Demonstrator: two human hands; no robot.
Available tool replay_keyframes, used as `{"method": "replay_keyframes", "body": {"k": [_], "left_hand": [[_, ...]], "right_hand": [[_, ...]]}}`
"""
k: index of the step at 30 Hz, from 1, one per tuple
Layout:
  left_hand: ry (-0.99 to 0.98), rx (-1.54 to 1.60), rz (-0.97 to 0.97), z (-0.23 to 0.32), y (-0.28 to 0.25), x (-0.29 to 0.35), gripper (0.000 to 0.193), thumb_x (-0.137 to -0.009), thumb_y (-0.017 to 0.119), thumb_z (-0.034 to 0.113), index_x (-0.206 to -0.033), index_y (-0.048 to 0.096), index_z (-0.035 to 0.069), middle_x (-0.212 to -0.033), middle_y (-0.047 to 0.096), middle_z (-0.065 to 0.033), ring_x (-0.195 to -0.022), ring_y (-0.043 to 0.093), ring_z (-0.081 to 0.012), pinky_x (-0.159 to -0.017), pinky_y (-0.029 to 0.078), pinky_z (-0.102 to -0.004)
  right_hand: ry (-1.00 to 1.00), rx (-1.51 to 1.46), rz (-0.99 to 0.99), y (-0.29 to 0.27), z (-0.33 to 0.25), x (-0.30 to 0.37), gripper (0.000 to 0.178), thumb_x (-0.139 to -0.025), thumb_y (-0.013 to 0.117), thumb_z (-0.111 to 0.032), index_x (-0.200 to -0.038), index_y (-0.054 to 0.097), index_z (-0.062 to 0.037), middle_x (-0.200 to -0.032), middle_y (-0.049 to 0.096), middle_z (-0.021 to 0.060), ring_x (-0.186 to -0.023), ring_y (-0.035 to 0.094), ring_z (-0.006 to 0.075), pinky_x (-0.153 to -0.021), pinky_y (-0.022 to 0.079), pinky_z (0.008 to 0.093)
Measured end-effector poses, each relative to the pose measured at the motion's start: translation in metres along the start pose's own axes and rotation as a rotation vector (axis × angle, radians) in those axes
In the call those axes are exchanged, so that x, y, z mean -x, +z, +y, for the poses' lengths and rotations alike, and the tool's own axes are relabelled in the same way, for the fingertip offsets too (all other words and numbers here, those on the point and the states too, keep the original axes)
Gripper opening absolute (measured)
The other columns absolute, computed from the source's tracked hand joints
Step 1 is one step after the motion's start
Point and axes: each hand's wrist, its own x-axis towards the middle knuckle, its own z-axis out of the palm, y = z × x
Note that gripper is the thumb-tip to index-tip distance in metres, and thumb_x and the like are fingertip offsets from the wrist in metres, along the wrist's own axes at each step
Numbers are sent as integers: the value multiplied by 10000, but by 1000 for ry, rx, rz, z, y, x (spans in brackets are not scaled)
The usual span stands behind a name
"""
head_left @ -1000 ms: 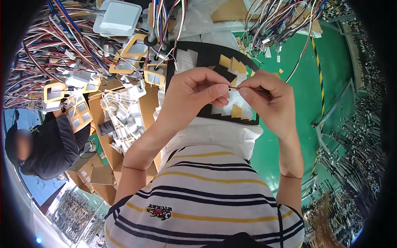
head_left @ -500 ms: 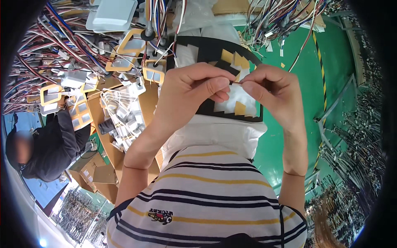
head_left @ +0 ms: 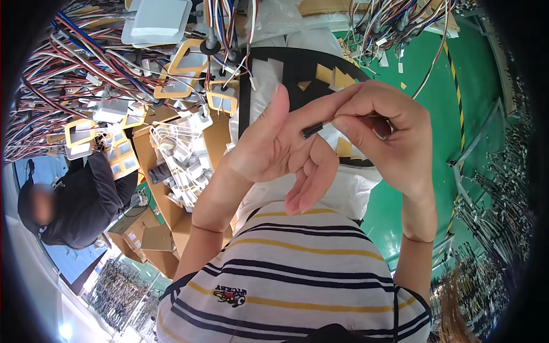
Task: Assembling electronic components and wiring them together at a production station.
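Observation:
My left hand (head_left: pixel 271 137) is turned palm up with its thumb raised and its fingers apart, the outer ones loosely bent. Across the base of its fingers lies a small black tube-like piece (head_left: pixel 312 131). My right hand (head_left: pixel 389 128) pinches the thin end of that piece between thumb and forefinger. The tip of my left forefinger passes behind my right fingers. Below both hands is a black tray-like surface (head_left: pixel 245 103) on my lap, carrying yellow foam scraps (head_left: pixel 324 74) and pale translucent sheet.
Bundles of coloured wires (head_left: pixel 74 63) and yellow-edged frames (head_left: pixel 186 57) crowd the upper left. A cardboard box (head_left: pixel 220 137) holds white cabled parts (head_left: pixel 183 160). Another person (head_left: pixel 80 200) works at far left. The green floor (head_left: pixel 423 126) lies to the right, with a striped line.
My left hand has let go of its pinch and turned palm up, fingers spreading. The black piece now shows across it. My right hand keeps its pinch.

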Motion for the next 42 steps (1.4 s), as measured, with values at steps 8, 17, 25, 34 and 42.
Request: {"method": "replay_keyframes", "body": {"k": [8, 17, 25, 34, 42], "left_hand": [[38, 132, 33, -5, 1, 4, 899, -811, 24, 737, -1451, -57, 111, -607, 547, -224, -410, 562, -238, -367, 493, -262], [72, 215, 16, -8, -3, -1, 940, -797, 34, 747, -1434, -98, 68, -655, 577, -271, -426, 580, -257, -367, 478, -260], [63, 252, 73, -6, -7, -2, 869, -859, 21, 690, -1443, 45, 47, -716, 585, -314, -463, 607, -291, -363, 486, -268], [72, -404, 553, -5, 11, 5, 416, -989, 367, 177, -1339, 358, -49, -858, 645, -219, -609, 650, -233, -548, 541, -273], [56, -34, 135, -7, -3, 7, 943, -788, 9, 767, -1456, -30, 103, -831, 603, -307, -624, 645, -331, -558, 553, -330]], "right_hand": [[23, 29, 28, 3, 0, 0, 88, -774, 624, 100, -776, 591, 18, -826, 590, 26, -630, 447, 24, -514, 334, 155], [-77, 285, -26, -6, 1, -7, 87, -735, 639, 93, -750, 586, 26, -715, 568, 34, -579, 476, 61, -478, 344, 197], [-193, 327, -55, -11, 8, -16, 78, -715, 646, 71, -735, 591, 19, -628, 531, 63, -518, 463, 133, -461, 335, 246], [57, 135, -93, -13, 9, -19, 57, -742, 651, 50, -750, 609, 12, -660, 523, 25, -564, 455, 86, -487, 332, 223], [-108, 32, -178, -11, 7, -18, 92, -733, 656, 72, -785, 636, -1, -700, 506, 5, -590, 442, 53, -504, 325, 192]]}}
